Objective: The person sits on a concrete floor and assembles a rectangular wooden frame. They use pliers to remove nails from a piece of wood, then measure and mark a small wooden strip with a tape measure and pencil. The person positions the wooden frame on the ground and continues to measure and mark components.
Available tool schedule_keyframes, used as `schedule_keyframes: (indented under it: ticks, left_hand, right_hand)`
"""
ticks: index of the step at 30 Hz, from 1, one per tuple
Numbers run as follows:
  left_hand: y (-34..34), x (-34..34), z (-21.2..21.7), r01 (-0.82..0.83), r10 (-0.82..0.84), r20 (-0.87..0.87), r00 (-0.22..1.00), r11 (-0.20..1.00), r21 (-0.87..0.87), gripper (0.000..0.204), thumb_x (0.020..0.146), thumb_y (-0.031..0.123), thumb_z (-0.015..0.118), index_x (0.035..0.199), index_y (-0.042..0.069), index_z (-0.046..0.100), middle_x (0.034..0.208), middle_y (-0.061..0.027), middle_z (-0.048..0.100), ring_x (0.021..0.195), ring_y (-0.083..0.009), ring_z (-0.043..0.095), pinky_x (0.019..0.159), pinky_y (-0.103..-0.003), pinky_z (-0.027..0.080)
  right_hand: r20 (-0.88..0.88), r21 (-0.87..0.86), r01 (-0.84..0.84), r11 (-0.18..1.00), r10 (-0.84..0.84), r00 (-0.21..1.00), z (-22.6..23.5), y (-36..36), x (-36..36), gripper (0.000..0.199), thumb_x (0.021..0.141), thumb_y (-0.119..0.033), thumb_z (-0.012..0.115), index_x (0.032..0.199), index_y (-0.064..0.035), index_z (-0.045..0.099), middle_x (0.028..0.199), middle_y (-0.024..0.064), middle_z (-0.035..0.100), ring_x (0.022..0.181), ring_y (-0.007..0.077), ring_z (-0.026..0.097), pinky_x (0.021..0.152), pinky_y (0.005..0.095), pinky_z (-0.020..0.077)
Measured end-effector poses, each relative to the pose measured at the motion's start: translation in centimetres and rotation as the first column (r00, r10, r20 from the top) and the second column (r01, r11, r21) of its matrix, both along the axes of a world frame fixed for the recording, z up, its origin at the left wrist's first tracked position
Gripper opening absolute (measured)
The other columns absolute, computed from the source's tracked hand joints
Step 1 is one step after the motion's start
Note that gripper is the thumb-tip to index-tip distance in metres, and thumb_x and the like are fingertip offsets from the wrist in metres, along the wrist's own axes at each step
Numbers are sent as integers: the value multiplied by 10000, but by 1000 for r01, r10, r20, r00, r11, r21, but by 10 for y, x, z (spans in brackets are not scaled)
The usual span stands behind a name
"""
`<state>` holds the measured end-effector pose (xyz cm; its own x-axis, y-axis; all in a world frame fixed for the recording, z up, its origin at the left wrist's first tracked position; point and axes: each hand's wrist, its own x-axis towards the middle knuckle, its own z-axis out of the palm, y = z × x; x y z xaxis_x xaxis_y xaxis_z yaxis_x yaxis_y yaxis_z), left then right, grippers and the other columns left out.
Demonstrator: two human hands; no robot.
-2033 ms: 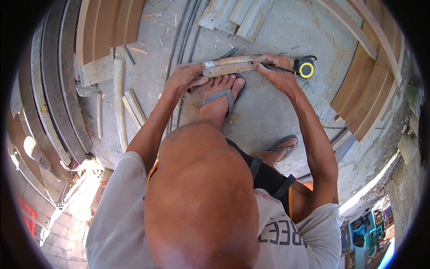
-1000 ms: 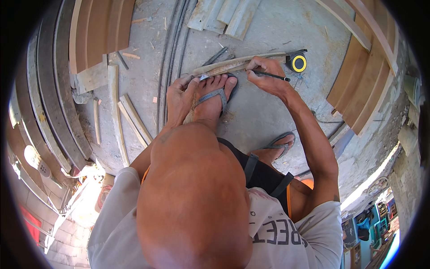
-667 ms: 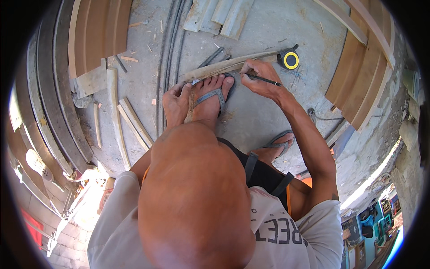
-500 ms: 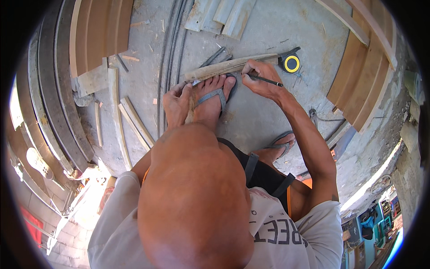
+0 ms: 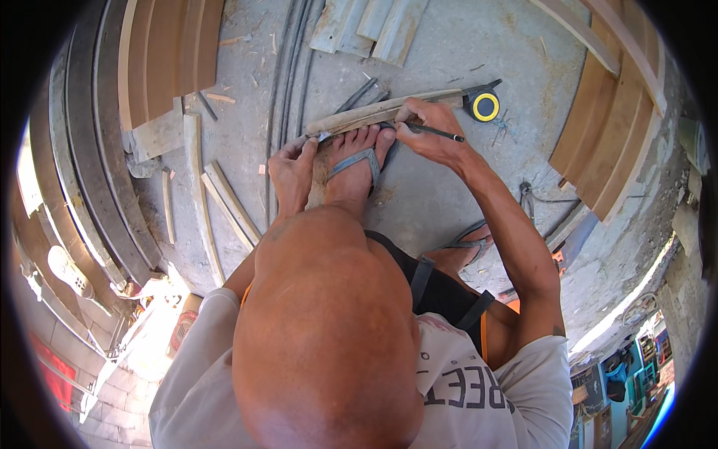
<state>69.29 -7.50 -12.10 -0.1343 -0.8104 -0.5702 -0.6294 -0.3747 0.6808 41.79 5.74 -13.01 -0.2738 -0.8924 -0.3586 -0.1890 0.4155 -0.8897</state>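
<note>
A narrow wooden strip (image 5: 351, 117) lies slantwise across the floor just beyond my left foot's toes. Its right end meets a black tape measure with a yellow ring (image 5: 485, 107). At the strip's left end my left hand (image 5: 292, 173) is closed, thumb and finger pinching what looks like the tape's end, where a small shiny bit shows. My right hand (image 5: 434, 135) grips a dark pencil (image 5: 441, 134), its rear end pointing right. The fingers of that hand rest at the strip's near edge, hiding the pencil's tip and part of the strip.
My sandalled left foot (image 5: 351, 161) stands close to the strip. Long dark bars (image 5: 288, 75) run along the floor to the left, near loose wooden sticks (image 5: 228, 206). Brown boards (image 5: 168, 60) lie far left, others (image 5: 609, 112) at right. Grey-white planks (image 5: 370, 26) lie at the far side.
My right hand has shifted slightly left along the strip with the pencil. My left hand stays at the strip's left end, and the tape measure has hardly moved.
</note>
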Motion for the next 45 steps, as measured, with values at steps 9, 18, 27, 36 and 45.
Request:
schedule_keyframes:
  ticks: [9,18,27,36,45]
  left_hand:
    - [1,-4,-2,-227,255,-178,951,960,161,358,911,165,814,1121,-120,759,933,-109,763,825,-128,677,759,-249,523]
    - [-4,4,-13,-92,110,-108,988,983,160,327,912,203,787,1060,-89,798,859,-56,754,764,-101,636,695,-252,491]
    - [-18,4,-7,179,-181,50,982,983,35,338,920,276,747,963,-55,802,722,-73,718,695,-109,606,666,-291,489]
    - [-26,-1,2,252,-255,58,965,966,58,339,934,261,732,907,-75,771,677,-41,645,661,-106,552,619,-304,457]
    - [-28,3,0,273,-278,61,959,959,78,355,939,268,743,986,-80,791,739,-76,706,695,-124,612,661,-301,491]
  right_hand:
    - [5,10,33,999,-33,999,-9,-1,6,261,832,-214,731,955,10,680,873,223,733,798,338,718,751,421,547]
    - [7,-29,42,999,-42,999,-8,1,9,255,829,-195,761,936,20,675,863,207,731,799,325,722,753,409,551]
    - [55,-25,89,996,-87,995,-16,4,12,227,839,-167,794,925,14,688,842,174,736,778,274,716,730,395,540]
    - [64,-14,69,998,-68,996,-18,5,11,240,847,-190,805,936,14,715,801,145,722,732,193,666,704,365,522]
    - [97,-12,64,998,-62,993,-18,5,10,263,854,-210,810,948,20,721,838,148,741,752,189,678,711,359,522]
